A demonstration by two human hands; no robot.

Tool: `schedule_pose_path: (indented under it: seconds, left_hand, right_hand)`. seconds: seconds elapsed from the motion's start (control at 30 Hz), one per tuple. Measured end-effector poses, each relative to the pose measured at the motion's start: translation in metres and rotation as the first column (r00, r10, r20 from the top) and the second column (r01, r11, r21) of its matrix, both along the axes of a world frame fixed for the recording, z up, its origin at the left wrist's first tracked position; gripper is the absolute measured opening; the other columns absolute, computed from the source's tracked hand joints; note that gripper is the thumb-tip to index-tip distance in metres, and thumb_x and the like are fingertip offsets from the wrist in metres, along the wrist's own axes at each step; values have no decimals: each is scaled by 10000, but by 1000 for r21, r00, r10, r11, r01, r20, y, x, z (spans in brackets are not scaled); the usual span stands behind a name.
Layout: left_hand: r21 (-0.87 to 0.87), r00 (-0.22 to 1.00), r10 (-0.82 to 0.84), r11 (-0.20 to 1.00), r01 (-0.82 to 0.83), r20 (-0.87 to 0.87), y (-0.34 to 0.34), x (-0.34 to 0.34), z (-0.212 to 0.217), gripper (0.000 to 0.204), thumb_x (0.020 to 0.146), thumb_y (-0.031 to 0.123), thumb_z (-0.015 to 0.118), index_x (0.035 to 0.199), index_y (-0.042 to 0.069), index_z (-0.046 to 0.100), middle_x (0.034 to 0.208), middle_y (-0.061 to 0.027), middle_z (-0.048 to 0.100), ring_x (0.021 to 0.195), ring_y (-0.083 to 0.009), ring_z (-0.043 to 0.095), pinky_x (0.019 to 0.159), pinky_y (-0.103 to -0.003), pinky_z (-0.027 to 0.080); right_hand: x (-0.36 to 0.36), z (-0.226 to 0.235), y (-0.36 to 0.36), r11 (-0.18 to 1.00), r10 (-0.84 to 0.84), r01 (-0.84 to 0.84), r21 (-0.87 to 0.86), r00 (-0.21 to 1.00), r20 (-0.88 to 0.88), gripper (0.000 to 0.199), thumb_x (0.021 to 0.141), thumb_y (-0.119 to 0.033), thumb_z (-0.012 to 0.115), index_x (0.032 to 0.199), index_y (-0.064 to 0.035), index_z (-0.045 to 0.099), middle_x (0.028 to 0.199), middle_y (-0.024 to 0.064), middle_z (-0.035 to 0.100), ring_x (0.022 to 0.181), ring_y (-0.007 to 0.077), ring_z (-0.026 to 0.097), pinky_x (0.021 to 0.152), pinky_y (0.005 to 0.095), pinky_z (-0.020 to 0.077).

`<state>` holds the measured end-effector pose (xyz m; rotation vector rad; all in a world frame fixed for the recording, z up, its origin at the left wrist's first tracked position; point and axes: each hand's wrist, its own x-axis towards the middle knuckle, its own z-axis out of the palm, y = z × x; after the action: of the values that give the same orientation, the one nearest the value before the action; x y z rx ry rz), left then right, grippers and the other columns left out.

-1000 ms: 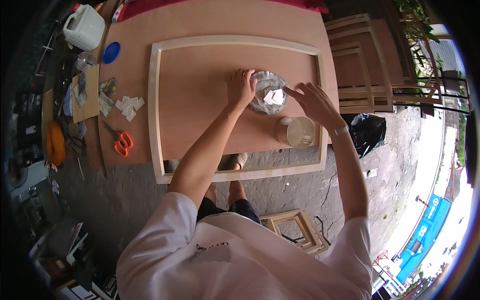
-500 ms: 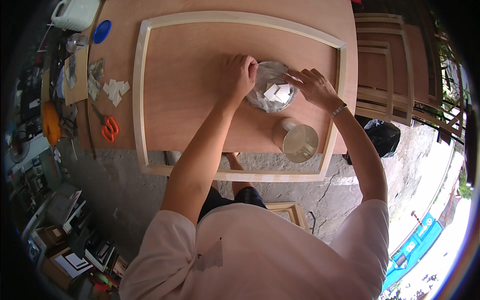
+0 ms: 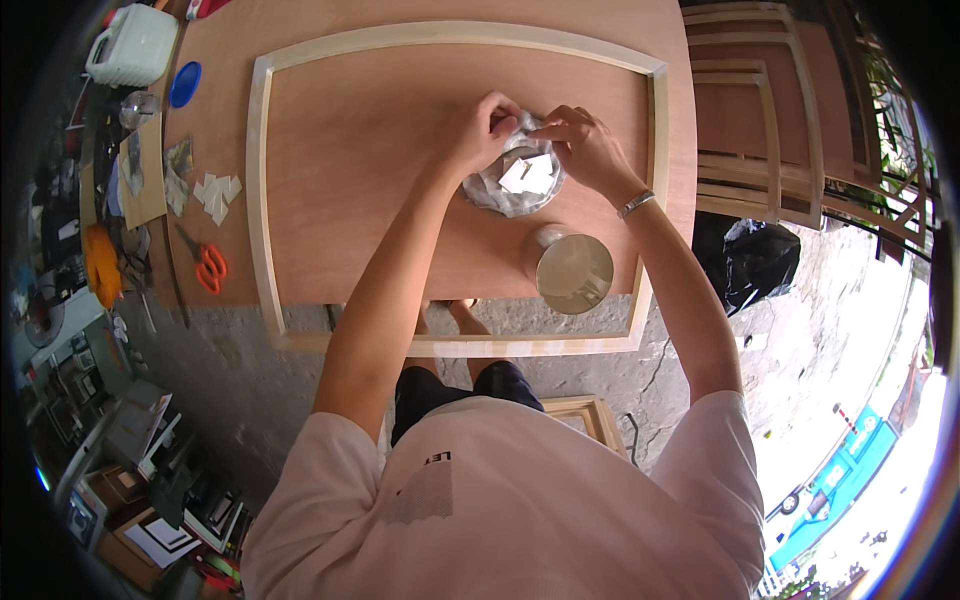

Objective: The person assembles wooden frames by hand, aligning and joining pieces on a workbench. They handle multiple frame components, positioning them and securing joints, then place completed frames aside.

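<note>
A crumpled, whitish, see-through plastic bag (image 3: 488, 192), spread into a round dish shape, lies on the brown wooden table (image 3: 360, 180). Several white rectangular pieces (image 3: 527, 175) are heaped in its middle. At its far left edge, my left hand (image 3: 487, 135) has its fingers curled and pinched on the bag's rim. My right hand (image 3: 590, 150) pinches the rim at the far right, thumb and forefinger together. A shiny metal can (image 3: 575, 272) stands nearer to me, below the bag. Around all of this lies a large pale wooden frame (image 3: 257, 200).
Orange-handled scissors (image 3: 210, 268), a pile of white pieces (image 3: 216, 196) and a blue lid (image 3: 185, 84) are on the table's left side. A white jug (image 3: 133, 45) stands far left. Wooden frames (image 3: 775, 150) lean at the right, above a black bag (image 3: 750, 260).
Both hands have come closer together at the far edge of the plastic bag, and its rim there is gathered up. The view has shifted a little, moving the table leftward.
</note>
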<state>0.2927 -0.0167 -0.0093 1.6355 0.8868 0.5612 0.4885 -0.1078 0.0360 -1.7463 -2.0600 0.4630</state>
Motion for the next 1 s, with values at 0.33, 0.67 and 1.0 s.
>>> schedule_pose_path:
  seconds: [0.33,0.67,1.0]
  left_hand:
    - [-308,937,-1,945,-114,-350,2,-50,30,362,1063,338,502,1101,21,673,979,-39,692,865,-144,611,803,-304,496]
    - [-583,967,234,801,-135,98,-51,-91,32,277,1050,124,485,1274,9,602,1093,-90,667,980,-198,662,813,-386,582]
    - [-401,926,364,866,-298,97,-73,-81,-7,213,978,155,636,1122,2,674,1003,-20,676,871,-116,591,768,-295,484]
  right_hand:
    - [-11,42,-16,998,50,-49,-34,998,26,425,854,-15,624,1154,-285,758,1095,49,630,1057,221,629,920,375,542]
    - [-52,39,-6,924,382,-364,-117,889,252,620,879,44,508,1288,-394,668,1175,125,608,1146,282,592,1014,413,482]
    - [-45,-19,17,798,434,-497,-342,867,-247,609,826,-81,548,1406,-261,591,1195,211,683,1087,363,637,979,435,496]
